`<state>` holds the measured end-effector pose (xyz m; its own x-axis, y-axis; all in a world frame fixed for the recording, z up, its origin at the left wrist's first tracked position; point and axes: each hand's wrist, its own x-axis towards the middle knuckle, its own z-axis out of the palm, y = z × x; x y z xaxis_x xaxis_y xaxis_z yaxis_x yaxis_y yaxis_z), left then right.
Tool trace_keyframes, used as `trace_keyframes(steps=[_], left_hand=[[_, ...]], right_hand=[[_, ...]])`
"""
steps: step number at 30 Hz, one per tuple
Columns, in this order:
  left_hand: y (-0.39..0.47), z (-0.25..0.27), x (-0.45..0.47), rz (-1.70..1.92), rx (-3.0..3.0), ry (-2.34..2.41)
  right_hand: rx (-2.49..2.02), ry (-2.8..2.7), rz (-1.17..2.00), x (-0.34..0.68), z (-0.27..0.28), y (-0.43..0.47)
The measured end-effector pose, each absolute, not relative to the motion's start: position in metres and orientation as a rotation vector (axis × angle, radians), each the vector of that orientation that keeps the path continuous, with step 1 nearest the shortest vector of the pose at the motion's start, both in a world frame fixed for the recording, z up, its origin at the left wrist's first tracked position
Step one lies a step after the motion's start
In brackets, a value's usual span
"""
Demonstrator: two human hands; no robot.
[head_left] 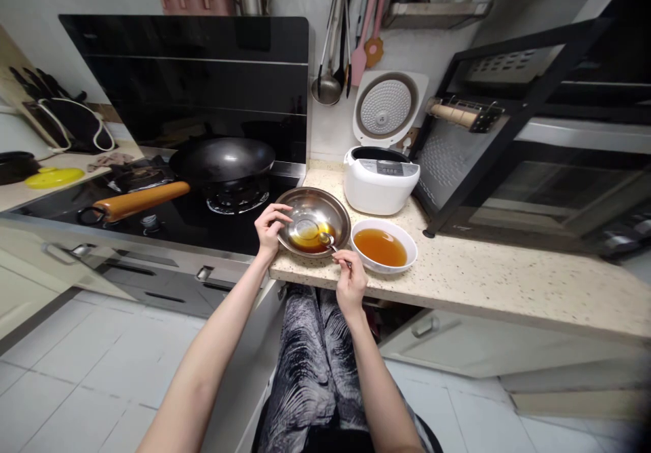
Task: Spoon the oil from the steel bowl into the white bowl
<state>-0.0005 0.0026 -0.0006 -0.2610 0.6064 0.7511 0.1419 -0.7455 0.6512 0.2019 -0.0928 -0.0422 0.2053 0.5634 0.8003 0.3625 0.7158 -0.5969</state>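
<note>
A stainless steel bowl (333, 210) stands near the counter's front edge, with a shallow pool of amber liquid (308, 239) in it. My left hand (271, 228) grips the bowl's left rim, its fingers reaching over the edge. In my right hand (350, 280) is a metal spoon (327, 239), held by the handle between thumb and fingers. The spoon's head is inside the bowl, low over the liquid; whether it touches the liquid I cannot tell. Right beside the steel bowl sits a white bowl (411, 248) filled with orange-brown liquid.
Behind the bowls stands a white rice cooker (381, 192), its lid up. A black wok (224, 158) rests on the stove at left, its wooden handle (140, 201) pointing toward me. An oven in a black rack (534, 188) stands at right. Utensils (330, 90) hang on the wall.
</note>
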Motion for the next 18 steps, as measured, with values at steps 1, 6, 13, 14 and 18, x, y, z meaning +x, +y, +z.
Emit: trace_keyframes(steps=[1,6,13,14,18], left_hand=[[0.0028,-0.0011,-0.0006,2.079,1.674,0.911],[0.0032,-0.0019,-0.0009,2.08,1.678,0.908],[0.0027,-0.001,-0.0005,2.086,1.682,0.891],[0.0027,-0.0009,-0.0006,2.086,1.682,0.892],[0.0025,-0.0009,-0.0007,2.077,1.677,0.925]], right_hand=[[-0.834,-1.401,0.174,0.2017,-0.0425,-0.0926],[-0.843,-1.388,0.189,0.1997,-0.0445,-0.0917],[-0.854,-1.382,0.206,0.1983,-0.0457,-0.0912],[-0.856,-1.379,0.208,0.1981,-0.0457,-0.0913],[-0.868,-1.365,0.236,0.1965,-0.046,-0.0918]])
